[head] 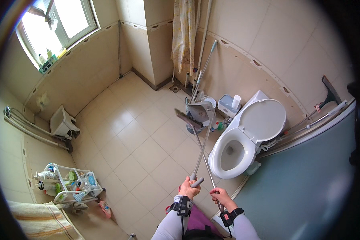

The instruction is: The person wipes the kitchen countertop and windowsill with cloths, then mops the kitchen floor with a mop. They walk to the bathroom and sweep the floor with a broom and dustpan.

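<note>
My left hand [189, 188] is closed around the grey grip of a long-handled dustpan [201, 110]. The pan is grey, tipped towards me, and has dark specks inside it. In my right hand [223, 198] is the thin metal handle of a broom [184, 117], whose dark bristles point up in front of the pan. The two handles cross between my hands and the pan. Behind the broom head, partly hidden, is a blue-grey bucket [195, 129]. Whether the pan touches the bucket I cannot tell.
To the right stands a white toilet [229, 154] with its lid raised. A bin with a white roll [235, 102] and bottles [217, 126] are beside it. A mop pole [205, 67] leans at the wall. On the left are a white stool [61, 123] and a loaded rack [73, 183].
</note>
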Demonstrator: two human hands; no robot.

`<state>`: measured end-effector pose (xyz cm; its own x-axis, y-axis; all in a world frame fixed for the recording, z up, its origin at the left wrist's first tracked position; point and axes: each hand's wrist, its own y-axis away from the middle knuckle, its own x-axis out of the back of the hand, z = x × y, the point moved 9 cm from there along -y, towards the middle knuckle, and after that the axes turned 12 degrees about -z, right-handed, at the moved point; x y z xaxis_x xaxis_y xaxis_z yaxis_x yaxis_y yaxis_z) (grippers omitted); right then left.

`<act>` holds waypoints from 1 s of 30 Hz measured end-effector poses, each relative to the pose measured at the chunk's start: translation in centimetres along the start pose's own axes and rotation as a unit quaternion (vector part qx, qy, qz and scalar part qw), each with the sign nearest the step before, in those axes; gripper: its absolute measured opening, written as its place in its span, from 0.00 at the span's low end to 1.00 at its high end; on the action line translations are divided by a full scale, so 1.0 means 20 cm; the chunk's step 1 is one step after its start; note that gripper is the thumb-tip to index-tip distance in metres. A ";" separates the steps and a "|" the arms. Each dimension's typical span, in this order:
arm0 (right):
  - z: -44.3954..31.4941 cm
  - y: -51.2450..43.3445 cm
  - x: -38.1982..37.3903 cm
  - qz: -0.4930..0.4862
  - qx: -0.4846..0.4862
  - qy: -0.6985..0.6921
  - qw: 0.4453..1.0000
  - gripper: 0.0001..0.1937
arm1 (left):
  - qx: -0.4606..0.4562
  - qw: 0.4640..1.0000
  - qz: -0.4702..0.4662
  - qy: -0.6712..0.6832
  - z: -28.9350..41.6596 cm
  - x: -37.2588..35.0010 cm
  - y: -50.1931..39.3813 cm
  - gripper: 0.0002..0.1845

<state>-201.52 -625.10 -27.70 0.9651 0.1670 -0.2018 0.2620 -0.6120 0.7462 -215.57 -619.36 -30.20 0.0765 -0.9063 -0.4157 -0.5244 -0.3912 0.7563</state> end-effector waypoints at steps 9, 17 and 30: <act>0.09 -0.05 0.02 0.020 -0.008 -0.002 1.000 0.02 | 0.022 1.000 -0.004 -0.013 0.01 0.04 0.00 0.27; -0.01 -0.05 -0.11 -0.033 0.049 -0.183 0.981 0.07 | 0.017 1.000 -0.003 0.003 0.02 0.03 0.02 0.25; 0.00 0.11 -0.19 -0.084 0.057 -0.083 0.991 0.04 | 0.036 0.999 -0.035 -0.011 -0.06 -0.11 0.18 0.24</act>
<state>-204.59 -627.09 -25.20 0.8927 0.1501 -0.4249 0.4075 -0.6715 0.6188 -216.50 -619.03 -25.98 0.0969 -0.8731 -0.4778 -0.5775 -0.4403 0.6875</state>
